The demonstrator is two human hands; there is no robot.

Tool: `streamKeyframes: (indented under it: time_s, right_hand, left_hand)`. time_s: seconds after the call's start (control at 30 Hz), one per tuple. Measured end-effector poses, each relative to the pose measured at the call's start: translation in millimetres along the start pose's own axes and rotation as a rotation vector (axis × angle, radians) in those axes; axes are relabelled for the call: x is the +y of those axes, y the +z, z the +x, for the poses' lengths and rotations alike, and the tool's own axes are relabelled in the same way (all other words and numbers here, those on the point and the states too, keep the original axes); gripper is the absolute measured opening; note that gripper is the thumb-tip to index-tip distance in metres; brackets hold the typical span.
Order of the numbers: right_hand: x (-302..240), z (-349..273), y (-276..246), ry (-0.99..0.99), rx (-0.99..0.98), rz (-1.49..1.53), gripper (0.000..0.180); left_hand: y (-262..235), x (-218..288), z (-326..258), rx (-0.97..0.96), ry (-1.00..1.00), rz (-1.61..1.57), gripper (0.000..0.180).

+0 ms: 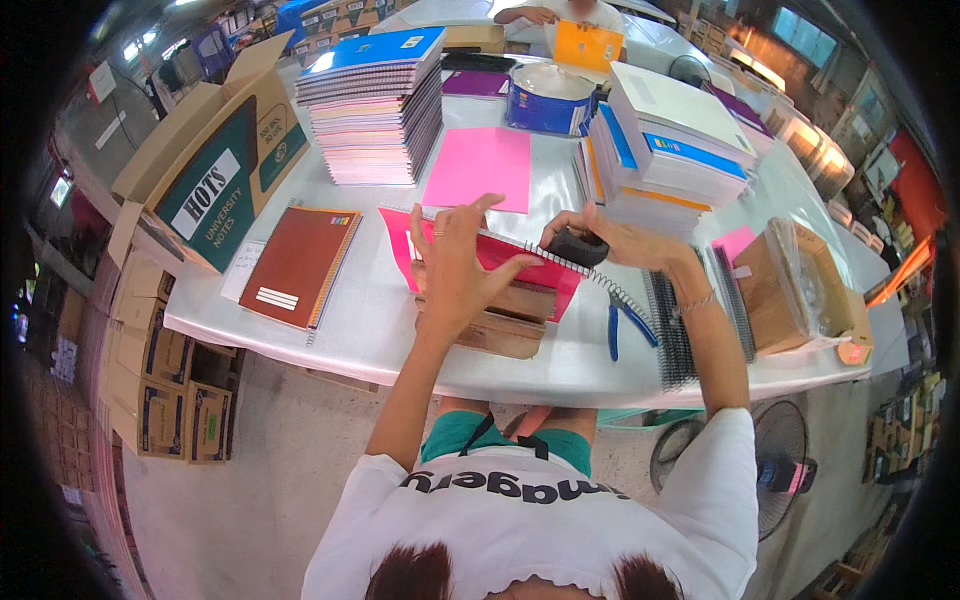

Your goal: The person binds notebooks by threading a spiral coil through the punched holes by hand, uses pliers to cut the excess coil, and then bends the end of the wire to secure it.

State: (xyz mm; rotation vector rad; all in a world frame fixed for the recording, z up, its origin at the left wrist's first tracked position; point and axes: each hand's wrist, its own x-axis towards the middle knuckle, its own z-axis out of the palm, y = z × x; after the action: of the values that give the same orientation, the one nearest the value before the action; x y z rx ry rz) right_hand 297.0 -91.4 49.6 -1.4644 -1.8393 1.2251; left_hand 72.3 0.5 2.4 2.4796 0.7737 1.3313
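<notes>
Head view: our right hand (pixel 600 238) has its grip closed around a small black roller (pixel 577 247), pressed on the wire spiral (pixel 560 262). Our left hand (pixel 455 262) lies open and flat, just left of it, holding down the red notebook (pixel 500 252) on a wooden block (pixel 500 318). We should keep pressing flat and roll slowly. Blue pliers (pixel 622 322) lie below the grip on the white tabletop (pixel 370 320).
</notes>
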Motion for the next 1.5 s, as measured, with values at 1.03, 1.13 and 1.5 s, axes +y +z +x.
streamKeyframes:
  time_s: [1.03, 1.13, 1.5]
  right_hand:
    - [32, 41, -7, -0.092, 0.004, -0.374, 0.061]
    - [26, 36, 3, -0.129, -0.018, 0.325, 0.058]
    - [40, 37, 7, 0.003, -0.011, -0.007, 0.052]
  left_hand:
    - [-8, -7, 9, -0.072, 0.013, -0.118, 0.072]
    - [-7, -9, 10, -0.057, -0.025, -0.119, 0.073]
    - [-12, -9, 11, -0.102, -0.011, -0.18, 0.068]
